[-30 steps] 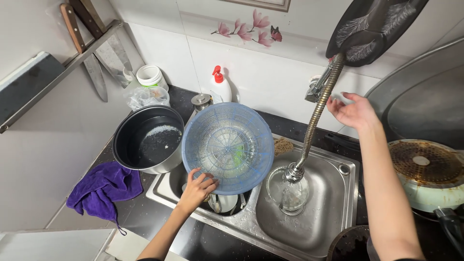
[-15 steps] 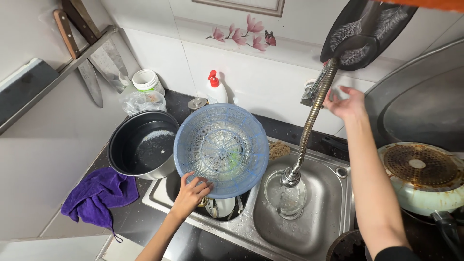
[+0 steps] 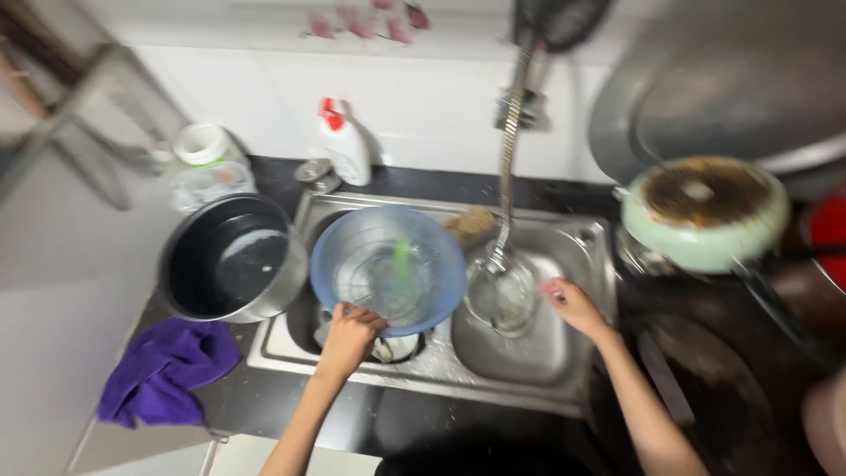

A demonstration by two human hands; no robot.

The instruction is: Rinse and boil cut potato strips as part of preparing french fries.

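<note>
My left hand (image 3: pixel 349 336) grips the near rim of a blue see-through plastic basin (image 3: pixel 388 267) held over the left bowl of the steel sink (image 3: pixel 564 357). Something green shows through the basin. My right hand (image 3: pixel 571 304) hovers over the right bowl with fingers apart, holding nothing, just right of a clear glass lid or bowl (image 3: pixel 500 295) under the flexible metal tap hose (image 3: pixel 508 167). Dishes lie under the basin, mostly hidden.
A dark pot (image 3: pixel 227 257) stands left of the sink, a purple cloth (image 3: pixel 167 370) in front of it. A white bottle with red cap (image 3: pixel 345 145) and a jar (image 3: pixel 204 150) stand at the back. A pale green pan (image 3: pixel 705 211) with a burnt base sits at the right.
My right hand has come down from the tap fitting on the wall to the right sink bowl. The basin sits lower over the left bowl. The view has shifted and blurred.
</note>
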